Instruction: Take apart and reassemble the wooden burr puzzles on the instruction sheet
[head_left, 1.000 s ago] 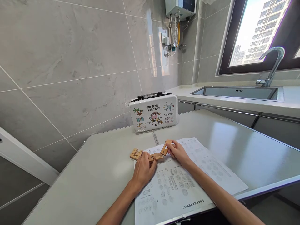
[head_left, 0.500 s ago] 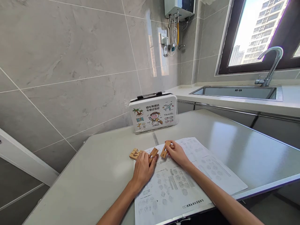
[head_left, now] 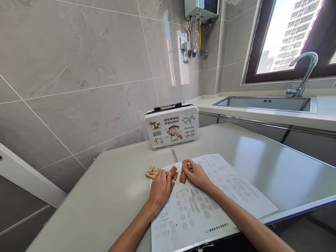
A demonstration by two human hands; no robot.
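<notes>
- The right hand (head_left: 196, 175) was closed on a flat wooden piece (head_left: 182, 177), which was gripped along its side by thumb and fingers; a dark "2" was shown near its lower end.
- The piece was held tilted over the paper sheet (head_left: 194, 231), just beside the wood at the left hand (head_left: 160, 187); whether the sheet was touched by it could not be told.
- The left hand was clamped on several light-brown wooden pieces (head_left: 172, 170), which were partly covered by its fingers; ends were left visible beyond the fingertips, but how they were joined could not be made out.
- A notched wooden block (head_left: 151, 172) was seen just left of the left hand, near the upper left corner of the sheet.
- The sheet, printed with grey line drawings and upside-down text, was spread beneath both hands on the pale surface (head_left: 118, 196).
- A white case (head_left: 170, 129), decorated with a cartoon cow, a palm tree, an airplane and the word "TRAVEL", was stood upright behind the sheet, near the grey tiled wall (head_left: 105, 70).
- Farther right, a sink (head_left: 267, 102) with a curved faucet (head_left: 307, 71) was set below a dark-framed window (head_left: 252, 66).
</notes>
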